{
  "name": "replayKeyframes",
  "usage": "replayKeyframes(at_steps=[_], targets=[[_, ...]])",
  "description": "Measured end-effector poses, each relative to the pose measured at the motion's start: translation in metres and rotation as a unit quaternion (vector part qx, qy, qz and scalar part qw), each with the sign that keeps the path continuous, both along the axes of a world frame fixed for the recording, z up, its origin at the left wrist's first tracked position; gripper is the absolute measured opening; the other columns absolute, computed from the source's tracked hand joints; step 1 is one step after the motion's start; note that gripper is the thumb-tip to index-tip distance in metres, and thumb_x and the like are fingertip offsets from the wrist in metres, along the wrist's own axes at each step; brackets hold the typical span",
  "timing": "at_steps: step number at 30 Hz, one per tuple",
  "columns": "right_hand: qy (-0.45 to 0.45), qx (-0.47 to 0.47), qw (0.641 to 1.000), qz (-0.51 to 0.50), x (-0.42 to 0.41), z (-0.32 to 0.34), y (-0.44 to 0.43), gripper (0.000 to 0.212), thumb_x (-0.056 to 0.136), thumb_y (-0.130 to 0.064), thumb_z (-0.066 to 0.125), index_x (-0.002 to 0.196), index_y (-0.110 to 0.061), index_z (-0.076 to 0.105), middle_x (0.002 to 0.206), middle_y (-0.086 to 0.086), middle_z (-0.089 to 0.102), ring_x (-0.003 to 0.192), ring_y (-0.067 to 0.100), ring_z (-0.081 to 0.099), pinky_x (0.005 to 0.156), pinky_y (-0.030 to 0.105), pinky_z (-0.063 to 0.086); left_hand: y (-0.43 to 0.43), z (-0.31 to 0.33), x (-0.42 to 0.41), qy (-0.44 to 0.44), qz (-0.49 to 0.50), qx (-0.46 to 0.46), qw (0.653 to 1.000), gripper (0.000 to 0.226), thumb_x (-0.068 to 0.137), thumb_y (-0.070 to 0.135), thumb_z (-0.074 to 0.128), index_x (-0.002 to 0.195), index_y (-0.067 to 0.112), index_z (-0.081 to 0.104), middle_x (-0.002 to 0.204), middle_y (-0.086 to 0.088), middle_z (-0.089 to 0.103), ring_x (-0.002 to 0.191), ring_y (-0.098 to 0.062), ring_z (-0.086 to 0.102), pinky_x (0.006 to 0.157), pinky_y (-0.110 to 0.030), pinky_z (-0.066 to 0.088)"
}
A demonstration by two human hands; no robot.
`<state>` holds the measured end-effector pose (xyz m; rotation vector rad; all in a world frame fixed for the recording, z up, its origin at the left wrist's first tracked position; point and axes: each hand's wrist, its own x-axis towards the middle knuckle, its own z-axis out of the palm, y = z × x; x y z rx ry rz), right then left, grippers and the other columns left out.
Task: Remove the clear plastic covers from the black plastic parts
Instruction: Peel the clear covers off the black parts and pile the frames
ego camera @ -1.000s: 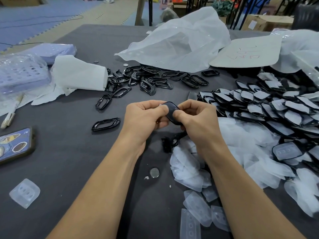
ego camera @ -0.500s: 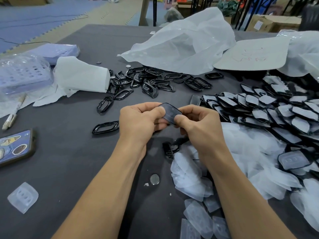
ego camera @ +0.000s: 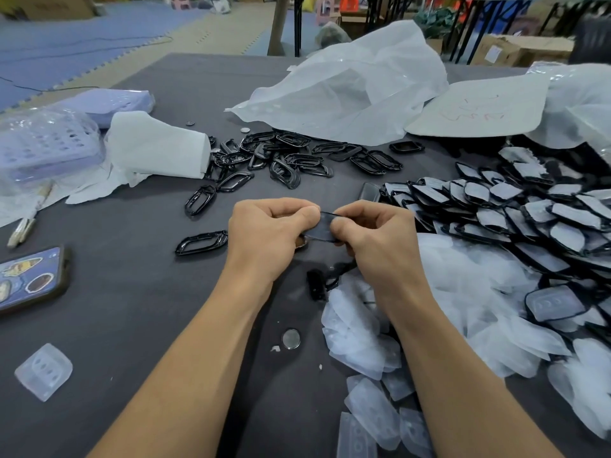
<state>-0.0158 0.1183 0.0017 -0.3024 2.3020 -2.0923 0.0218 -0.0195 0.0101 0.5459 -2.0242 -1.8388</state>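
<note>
Black plastic part (ego camera: 323, 227) is pinched by curled fingers of left hand (ego camera: 264, 238) and right hand (ego camera: 375, 241); lavender basket (ego camera: 46, 145) contents unclear.

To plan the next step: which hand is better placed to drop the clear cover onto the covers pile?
Probably the right hand: the pile of clear covers lies just below it, farther from the left hand.

One phone (ego camera: 31, 279), perhaps twenty bare black parts (ego camera: 406, 147).
</note>
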Motion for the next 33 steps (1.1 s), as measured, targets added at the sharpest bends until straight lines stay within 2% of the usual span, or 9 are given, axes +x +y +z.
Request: replayKeyframes(at_steps=[4,9,14,19,22,24,28,31,33], targets=[[0.02,0.034,0.999,-0.007,0.0013,-0.0014,-0.0034,0.012,0.081,-0.017,0.077,0.07,-0.021,0.078,0.063,0.001,0.072,0.059,0.012,0.061,0.061,0.034,0.049,-0.0017,-0.0005,0.0024,0.009,0.013,-0.04,0.999,0.009,0.067,0.032,0.082,0.074,0.038,0.082,0.067,0.005,0.077,0.056,-0.01,0.067,0.065,-0.032,0.059],[0.018,0.027,0.999,-0.015,0.0014,-0.0024,-0.0059,0.019,0.084,-0.006,0.076,0.066,-0.015,0.077,0.061,0.001,0.071,0.056,0.01,0.06,0.06,0.03,0.051,0.0006,-0.0038,0.0019,0.026,0.04,-0.09,0.995,0.009,0.068,0.035,0.079,0.073,0.043,0.08,0.061,0.013,0.074,0.048,-0.003,0.063,0.06,-0.023,0.049],[-0.004,-0.005,1.0,-0.001,0.0012,0.0005,-0.0052,0.031,0.089,-0.006,0.073,0.066,-0.026,0.078,0.058,-0.004,0.068,0.053,0.008,0.058,0.055,0.024,0.048,-0.0019,-0.0037,0.0011,0.025,0.036,-0.007,0.999,0.01,0.073,0.024,0.085,0.074,0.034,0.083,0.068,0.002,0.077,0.057,-0.013,0.07,0.066,-0.034,0.063],[-0.001,-0.028,0.999,-0.037,0.0011,0.0006,-0.0043,0.027,0.09,-0.002,0.071,0.073,-0.021,0.077,0.058,-0.005,0.068,0.052,0.008,0.058,0.055,0.024,0.047,-0.0032,-0.0022,0.0019,0.002,-0.019,0.066,0.998,0.015,0.087,0.015,0.081,0.075,0.024,0.084,0.075,-0.01,0.079,0.062,-0.017,0.068,0.063,-0.026,0.06],[0.0,-0.034,0.998,-0.047,0.0012,0.0004,-0.0038,0.024,0.09,-0.002,0.071,0.075,-0.02,0.077,0.06,-0.004,0.069,0.054,0.009,0.058,0.056,0.026,0.048,-0.0062,0.0008,0.0048,0.006,-0.062,0.088,0.994,0.007,0.088,0.009,0.078,0.088,0.015,0.083,0.078,-0.015,0.078,0.062,-0.019,0.063,0.06,-0.022,0.057],[-0.007,-0.041,0.998,-0.047,-0.0002,0.0004,-0.0027,0.026,0.09,-0.002,0.071,0.073,-0.021,0.077,0.06,-0.003,0.069,0.052,0.01,0.057,0.053,0.025,0.048,-0.0072,0.0017,0.0058,0.001,-0.094,0.08,0.992,0.018,0.086,-0.002,0.076,0.097,0.012,0.08,0.081,-0.018,0.078,0.066,-0.022,0.06,0.061,-0.022,0.055],[-0.009,-0.03,0.999,-0.011,0.0002,-0.0002,-0.0035,0.022,0.089,-0.004,0.071,0.079,-0.022,0.078,0.063,-0.005,0.07,0.054,0.007,0.058,0.055,0.023,0.048,-0.0065,0.0027,0.0051,-0.005,-0.076,0.094,0.993,0.027,0.084,-0.012,0.072,0.086,0.014,0.078,0.071,-0.007,0.077,0.059,-0.015,0.066,0.062,-0.021,0.058],[-0.002,-0.011,1.0,0.021,0.0021,-0.0007,-0.0056,0.024,0.081,-0.002,0.075,0.085,-0.026,0.078,0.071,-0.002,0.076,0.061,0.009,0.065,0.063,0.03,0.052,-0.0067,0.0022,0.0046,-0.001,-0.058,0.107,0.993,0.029,0.083,-0.014,0.072,0.08,0.014,0.078,0.068,-0.008,0.076,0.055,-0.015,0.067,0.061,-0.022,0.059],[-0.006,-0.006,1.0,0.018,0.0016,-0.001,-0.0055,0.029,0.079,0.001,0.075,0.083,-0.027,0.077,0.068,0.0,0.075,0.058,0.011,0.064,0.061,0.031,0.051,-0.0057,0.0017,0.0044,0.0,-0.053,0.104,0.993,0.028,0.081,-0.014,0.073,0.08,0.013,0.079,0.068,-0.009,0.076,0.054,-0.015,0.067,0.059,-0.021,0.059]])
